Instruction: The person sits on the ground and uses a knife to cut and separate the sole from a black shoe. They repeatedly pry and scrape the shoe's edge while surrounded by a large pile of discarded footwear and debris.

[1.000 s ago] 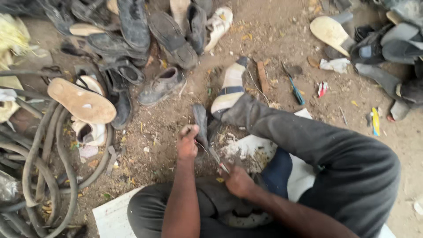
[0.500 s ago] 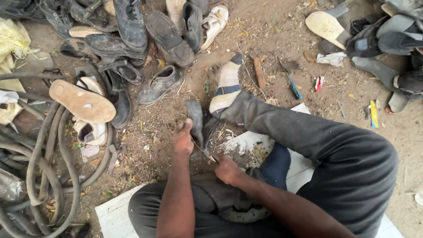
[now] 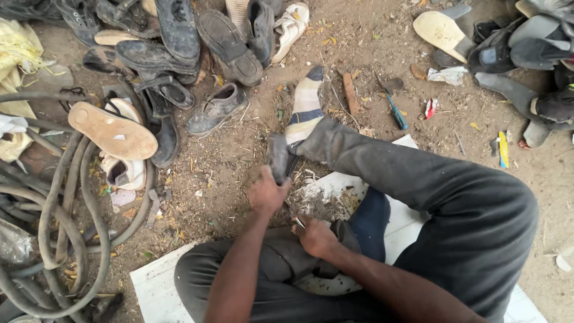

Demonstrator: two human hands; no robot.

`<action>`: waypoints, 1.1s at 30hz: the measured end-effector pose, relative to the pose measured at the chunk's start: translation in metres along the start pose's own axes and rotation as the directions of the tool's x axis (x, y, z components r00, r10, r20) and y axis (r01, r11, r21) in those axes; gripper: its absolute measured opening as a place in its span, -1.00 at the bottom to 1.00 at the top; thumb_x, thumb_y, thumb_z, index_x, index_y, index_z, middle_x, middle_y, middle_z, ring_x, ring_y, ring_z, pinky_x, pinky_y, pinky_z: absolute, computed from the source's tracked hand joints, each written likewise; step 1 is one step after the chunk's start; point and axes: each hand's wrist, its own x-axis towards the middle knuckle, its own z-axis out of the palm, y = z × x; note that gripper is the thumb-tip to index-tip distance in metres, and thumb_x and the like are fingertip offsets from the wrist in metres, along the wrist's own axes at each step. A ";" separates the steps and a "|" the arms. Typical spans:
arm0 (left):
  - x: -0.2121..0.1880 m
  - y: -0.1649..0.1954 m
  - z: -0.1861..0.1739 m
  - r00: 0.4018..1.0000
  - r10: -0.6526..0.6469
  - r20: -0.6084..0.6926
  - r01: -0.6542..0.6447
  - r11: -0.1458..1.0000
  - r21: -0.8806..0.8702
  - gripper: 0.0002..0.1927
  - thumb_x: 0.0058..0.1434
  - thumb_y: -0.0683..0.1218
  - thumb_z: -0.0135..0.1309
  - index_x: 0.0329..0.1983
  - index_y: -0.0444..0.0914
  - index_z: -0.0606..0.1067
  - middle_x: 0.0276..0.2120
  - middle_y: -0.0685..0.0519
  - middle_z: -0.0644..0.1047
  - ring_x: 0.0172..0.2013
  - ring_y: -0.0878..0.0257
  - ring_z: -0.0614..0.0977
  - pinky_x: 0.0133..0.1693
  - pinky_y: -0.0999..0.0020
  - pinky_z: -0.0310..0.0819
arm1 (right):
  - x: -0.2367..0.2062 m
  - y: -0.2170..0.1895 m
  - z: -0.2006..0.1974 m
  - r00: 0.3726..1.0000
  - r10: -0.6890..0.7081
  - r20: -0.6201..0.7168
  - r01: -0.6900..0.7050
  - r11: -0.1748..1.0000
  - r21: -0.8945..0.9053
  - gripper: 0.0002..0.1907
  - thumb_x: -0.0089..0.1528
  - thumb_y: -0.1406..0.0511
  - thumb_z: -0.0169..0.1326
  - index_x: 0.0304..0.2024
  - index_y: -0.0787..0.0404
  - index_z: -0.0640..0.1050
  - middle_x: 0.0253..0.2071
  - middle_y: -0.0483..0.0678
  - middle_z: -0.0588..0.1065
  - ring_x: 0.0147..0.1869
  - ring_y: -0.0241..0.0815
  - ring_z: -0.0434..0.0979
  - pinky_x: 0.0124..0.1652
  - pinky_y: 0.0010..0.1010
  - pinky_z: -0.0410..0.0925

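**Kid:** What could go wrong here?

**Grown-up:** The left hand (image 3: 266, 192) is wrapped tight around a dark shoe sole (image 3: 278, 157), which sticks up over the dirt just past the far edge of the white board (image 3: 156, 286). The right hand (image 3: 315, 236) is closed on a small tool (image 3: 297, 221) between the knees. I think the tool could slip off the sole and jab the left hand, because the two hands are so near each other.

**Kid:** Anything else?

**Grown-up:** The striped sock (image 3: 305, 107) is right beside the sole. A slip could poke that foot too. Bits could also fly up.

**Kid:** What can't you see?

**Grown-up:** The tool is mostly hidden in the fist, so I cannot tell if it is a knife. The sole's bottom end is covered by fingers. The hoses (image 3: 57, 221) run off the picture's left edge.
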 end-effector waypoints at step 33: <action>0.010 -0.022 0.044 0.943 -0.290 0.165 0.052 -0.359 -0.932 -0.81 -0.07 -0.27 0.15 -0.44 -0.24 0.38 -0.57 0.08 0.40 -0.67 0.23 0.43 -0.62 0.31 0.22 | 0.026 0.002 -0.032 0.991 -0.134 0.010 0.135 0.986 -0.094 -0.72 0.34 0.30 -0.07 0.06 0.31 0.43 -0.22 0.30 0.54 -0.15 0.32 0.56 -0.11 0.01 0.41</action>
